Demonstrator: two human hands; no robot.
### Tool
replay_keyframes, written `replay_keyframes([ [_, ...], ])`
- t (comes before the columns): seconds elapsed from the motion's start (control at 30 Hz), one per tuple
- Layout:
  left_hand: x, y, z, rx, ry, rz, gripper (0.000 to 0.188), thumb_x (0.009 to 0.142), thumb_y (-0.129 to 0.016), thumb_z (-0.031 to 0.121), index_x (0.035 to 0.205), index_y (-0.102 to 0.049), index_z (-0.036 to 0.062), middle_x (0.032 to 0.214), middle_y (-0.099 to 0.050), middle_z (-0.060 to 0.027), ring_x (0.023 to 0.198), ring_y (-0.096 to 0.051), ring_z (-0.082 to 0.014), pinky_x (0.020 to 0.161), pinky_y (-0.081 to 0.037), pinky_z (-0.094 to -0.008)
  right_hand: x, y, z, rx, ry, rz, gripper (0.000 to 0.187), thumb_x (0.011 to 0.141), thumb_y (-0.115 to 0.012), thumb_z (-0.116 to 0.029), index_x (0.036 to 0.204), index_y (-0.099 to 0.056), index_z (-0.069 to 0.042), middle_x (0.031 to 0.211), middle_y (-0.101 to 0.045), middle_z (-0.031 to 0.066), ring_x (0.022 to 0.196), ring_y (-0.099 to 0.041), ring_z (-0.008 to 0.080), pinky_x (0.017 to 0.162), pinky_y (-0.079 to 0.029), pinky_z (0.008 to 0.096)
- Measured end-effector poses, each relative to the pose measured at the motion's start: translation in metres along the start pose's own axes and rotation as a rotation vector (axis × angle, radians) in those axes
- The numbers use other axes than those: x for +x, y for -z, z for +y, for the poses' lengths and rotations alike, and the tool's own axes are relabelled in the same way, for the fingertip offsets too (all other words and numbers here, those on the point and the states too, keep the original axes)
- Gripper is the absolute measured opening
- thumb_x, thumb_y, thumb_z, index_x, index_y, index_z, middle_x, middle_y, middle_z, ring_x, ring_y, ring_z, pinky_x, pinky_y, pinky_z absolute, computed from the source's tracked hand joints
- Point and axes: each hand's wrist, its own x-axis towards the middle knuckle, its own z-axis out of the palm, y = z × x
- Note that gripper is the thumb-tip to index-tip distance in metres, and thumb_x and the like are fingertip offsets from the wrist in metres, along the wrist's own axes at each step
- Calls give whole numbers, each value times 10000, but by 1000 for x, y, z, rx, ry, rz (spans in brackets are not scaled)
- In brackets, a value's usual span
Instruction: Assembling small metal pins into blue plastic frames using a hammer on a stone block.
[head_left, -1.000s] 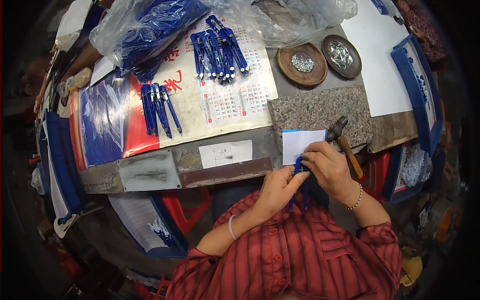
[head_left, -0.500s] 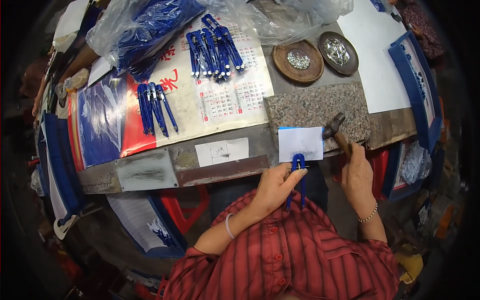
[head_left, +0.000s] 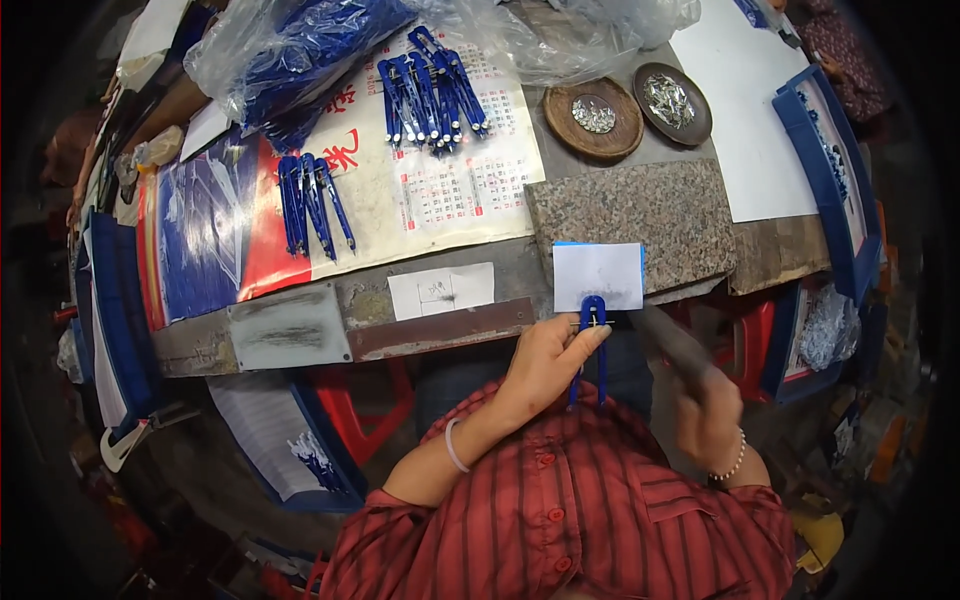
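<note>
My left hand (head_left: pixel 540 365) pinches a blue drawing compass (head_left: pixel 602 372), its two legs hanging toward me. A thin metal pin crosses the compass just below its rounded top, which lies over the lower edge of a white card (head_left: pixel 598 272). That card, with a blue sheet under it, sits on the near edge of a speckled stone slab (head_left: pixel 635 215). Closed round a wooden-handled hammer (head_left: pixel 672 345), my right hand (head_left: pixel 710 420) is to the right of the compass. Motion smears both hammer and hand.
Similar blue compasses lie in a large pile (head_left: pixel 432 95) and a smaller group (head_left: pixel 312 205) on a calendar sheet (head_left: pixel 460 220). Beyond the slab stand a wooden bowl (head_left: pixel 560 125) and a dark dish (head_left: pixel 690 125) of small metal parts. Blue trays (head_left: pixel 850 250) flank the table.
My right hand has swung the hammer off the stone slab, down and toward me. The left hand keeps its pinch on the compass, nearly in place.
</note>
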Motion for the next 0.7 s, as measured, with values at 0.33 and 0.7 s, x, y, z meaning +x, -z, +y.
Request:
replay_keyframes([
  [0.33, 3, 3, 8, 119, 36, 6, 428, 905, -649, 344, 709, -588, -32, 547, -531, -112, 501, -521, -171, 490, -398, -358, 28, -8, -10, 22, -184, -208, 426, 871, -632, -95, 1265, -491, -15, 1044, -650, 216, 859, -671, 361, 644, -549, 395],
  [0.7, 3, 2, 3, 98, 40, -2, 386, 917, -636, 311, 742, -607, -32, 562, -552, -109, 519, -538, -153, 496, -410, -339, 21, -30, 10, -9, -365, -386, 318, 909, -603, -117, 1182, -473, -22, 773, -636, 217, 684, -633, 410, 568, -501, 476],
])
